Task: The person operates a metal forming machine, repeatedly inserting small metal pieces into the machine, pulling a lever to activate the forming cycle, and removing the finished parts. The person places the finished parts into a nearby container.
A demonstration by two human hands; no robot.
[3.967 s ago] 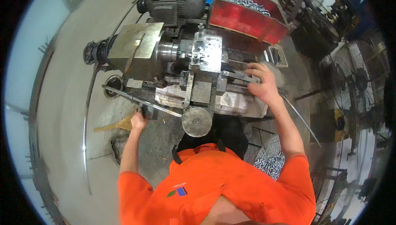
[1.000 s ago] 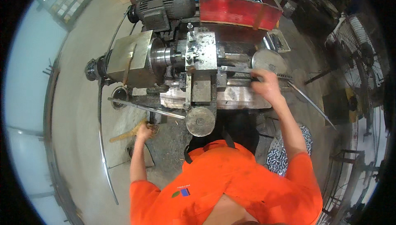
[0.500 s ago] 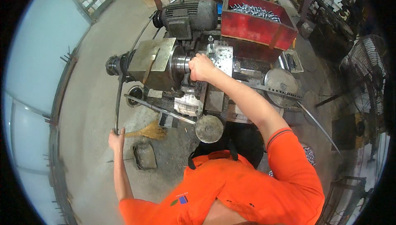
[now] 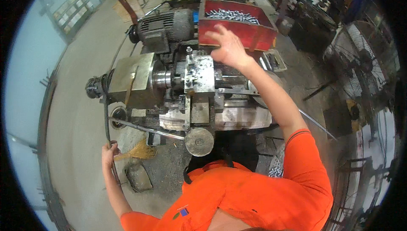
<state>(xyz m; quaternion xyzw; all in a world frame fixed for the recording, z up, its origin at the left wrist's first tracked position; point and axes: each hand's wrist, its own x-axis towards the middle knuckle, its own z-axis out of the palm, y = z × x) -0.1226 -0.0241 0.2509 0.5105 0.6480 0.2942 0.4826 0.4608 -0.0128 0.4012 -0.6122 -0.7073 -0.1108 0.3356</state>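
Observation:
My left hand (image 4: pixel 109 152) is closed around a long dark lever (image 4: pixel 106 116) that hangs from the left end of the lathe's headstock (image 4: pixel 133 80). My right hand (image 4: pixel 229 48) is in the air with its fingers spread, in front of a red bin (image 4: pixel 265 36) heaped with small shiny metal parts (image 4: pixel 233 16). Nothing shows between those fingers. Below and left of that hand lies the metal tool block (image 4: pixel 200 74), beside the round spindle chuck (image 4: pixel 162 79). A rod with a round disc handle (image 4: pixel 199 142) sticks out toward me.
An electric motor (image 4: pixel 167 25) stands behind the headstock. A straw broom (image 4: pixel 142 149) and a dustpan-like scoop (image 4: pixel 139 177) lie on the floor at left. A perforated basket of metal parts (image 4: pixel 276 165) is by my right side. A caged fan (image 4: pixel 356 63) stands far right.
My right hand has left the spindle chuck, moved right toward the red bin and opened. My left hand stays on the lever, whose lower end now shows below the hand. The view has shifted right.

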